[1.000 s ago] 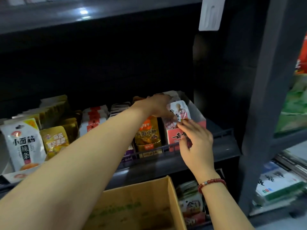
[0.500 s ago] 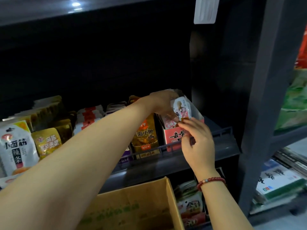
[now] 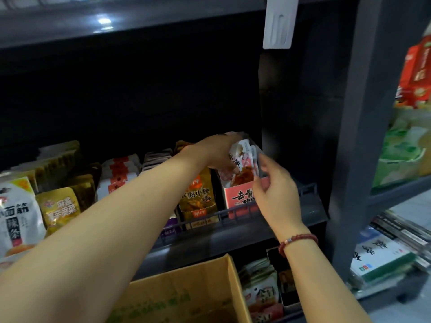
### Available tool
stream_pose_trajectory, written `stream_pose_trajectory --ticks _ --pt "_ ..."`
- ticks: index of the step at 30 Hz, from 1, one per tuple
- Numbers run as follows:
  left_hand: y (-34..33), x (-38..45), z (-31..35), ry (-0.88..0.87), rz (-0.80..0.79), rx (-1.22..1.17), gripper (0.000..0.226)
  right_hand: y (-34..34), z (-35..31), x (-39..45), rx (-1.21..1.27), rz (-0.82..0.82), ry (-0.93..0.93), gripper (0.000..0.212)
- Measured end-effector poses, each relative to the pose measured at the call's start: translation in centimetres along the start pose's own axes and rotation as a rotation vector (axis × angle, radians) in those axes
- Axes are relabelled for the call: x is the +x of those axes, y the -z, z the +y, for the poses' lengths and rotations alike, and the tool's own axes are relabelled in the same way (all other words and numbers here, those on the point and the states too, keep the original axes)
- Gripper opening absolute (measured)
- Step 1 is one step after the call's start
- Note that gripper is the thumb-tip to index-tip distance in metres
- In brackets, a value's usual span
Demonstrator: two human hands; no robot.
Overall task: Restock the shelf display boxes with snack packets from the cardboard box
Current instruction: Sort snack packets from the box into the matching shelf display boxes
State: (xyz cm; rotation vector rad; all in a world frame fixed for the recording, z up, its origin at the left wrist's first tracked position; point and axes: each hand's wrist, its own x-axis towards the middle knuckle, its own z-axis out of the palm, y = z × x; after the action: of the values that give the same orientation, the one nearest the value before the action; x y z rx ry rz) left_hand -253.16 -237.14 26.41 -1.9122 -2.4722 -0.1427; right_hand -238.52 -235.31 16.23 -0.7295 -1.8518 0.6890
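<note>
White snack packets (image 3: 243,159) with red print stand upright in a red and white display box (image 3: 238,197) at the right end of a dark shelf (image 3: 233,231). The left hand (image 3: 217,150) reaches in from above, its fingers curled over the tops of the packets and gripping them. The right hand (image 3: 275,194) is held at the box's front right corner, fingers loosely bent, fingertips touching the edge of the front packet; it wears a red bead bracelet (image 3: 297,241). Just left of the box stands a gold packet (image 3: 198,197), then rows of red and white and other gold packets, with a large white bag (image 3: 16,215) at the far left. Below the shelf, between the forearms, sits an open cardboard box (image 3: 186,292). More packets (image 3: 261,290) fill the lower shelf beside it.
</note>
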Motion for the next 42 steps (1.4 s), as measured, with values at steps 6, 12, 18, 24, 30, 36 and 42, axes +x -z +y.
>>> stream_pose_trajectory --ticks 6,12,18,24,30,36,42 --pt "-0.3 -0.7 -1.5 0.008 0.045 -0.117 0.082 -1.0 -0.9 6.4 -0.162 -0.365 -0.311 0.05" --pt "-0.2 -1.0 -1.5 0.01 0.025 -0.146 0.077 -1.1 -1.0 9.4 -0.354 -0.638 -0.274 0.038" --pt "-0.4 -1.2 -1.1 0.037 -0.046 -0.113 0.092 -0.7 -0.5 9.8 -0.252 -0.658 -0.325 0.046" --pt "-0.5 -0.9 -1.1 0.065 -0.074 -0.013 0.091 -0.1 -1.1 9.2 -0.263 -0.666 -0.261 0.033" --pt "0.0 -1.5 -1.4 -0.023 0.125 0.049 0.065 -0.3 -1.5 6.8 -0.249 -0.505 -0.196 0.033" --pt "0.7 -2.2 -1.0 -0.005 0.101 0.001 0.051 -0.9 -1.3 4.8 -0.335 -0.461 -0.143 0.046" --pt "1.6 -5.7 -2.1 0.049 0.135 -0.205 0.045 0.2 -3.2 1.3 -0.254 -0.382 -0.026 0.048"
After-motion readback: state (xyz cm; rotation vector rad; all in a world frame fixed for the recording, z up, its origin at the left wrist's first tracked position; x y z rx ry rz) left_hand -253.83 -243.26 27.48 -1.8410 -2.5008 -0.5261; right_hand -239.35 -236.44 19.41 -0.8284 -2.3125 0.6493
